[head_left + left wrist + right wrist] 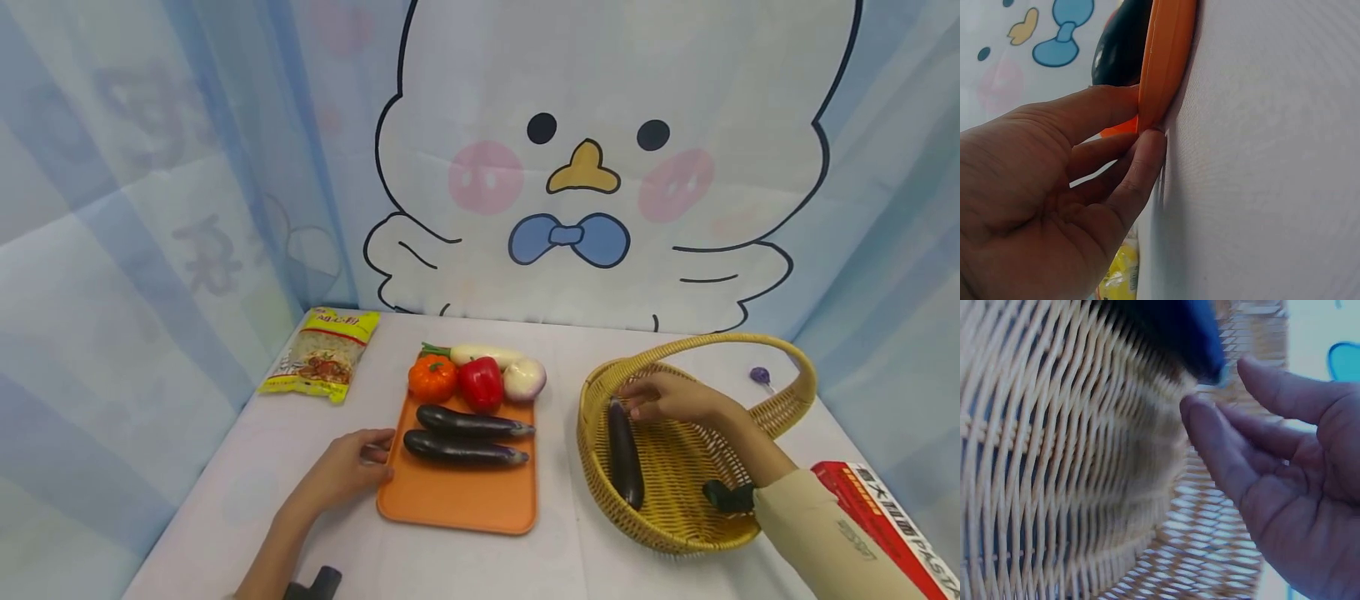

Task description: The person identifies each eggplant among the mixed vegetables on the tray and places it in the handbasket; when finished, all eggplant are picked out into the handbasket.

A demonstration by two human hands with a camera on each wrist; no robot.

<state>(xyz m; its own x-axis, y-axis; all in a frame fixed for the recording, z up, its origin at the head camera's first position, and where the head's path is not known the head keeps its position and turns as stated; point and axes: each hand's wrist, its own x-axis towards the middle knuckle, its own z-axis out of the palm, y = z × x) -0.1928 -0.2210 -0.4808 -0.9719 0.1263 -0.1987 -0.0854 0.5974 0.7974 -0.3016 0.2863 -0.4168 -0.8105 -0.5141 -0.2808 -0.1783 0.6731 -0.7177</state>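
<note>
My left hand [347, 469] is at the left edge of an orange tray [457, 504]. In the left wrist view its fingertips touch the tray's rim [1167, 56]. Two dark eggplants, one [474, 422] behind the other [465, 450], lie across the tray. Inside a wicker basket [675, 475] is my right hand [667, 398], by the stem end of a third eggplant [624, 454] that lies along the basket's left side. The right wrist view shows thumb and fingers apart, with the eggplant's tip [1200, 350] close to them but not gripped.
At the tray's back sit an orange pumpkin-like vegetable [432, 379], a red bell pepper [482, 385], a purple-white onion or turnip [524, 380] and a white radish [487, 354]. A yellow food packet [322, 354] lies left, a red pasta box [885, 521] right, a small purple item [760, 375] behind the basket handle.
</note>
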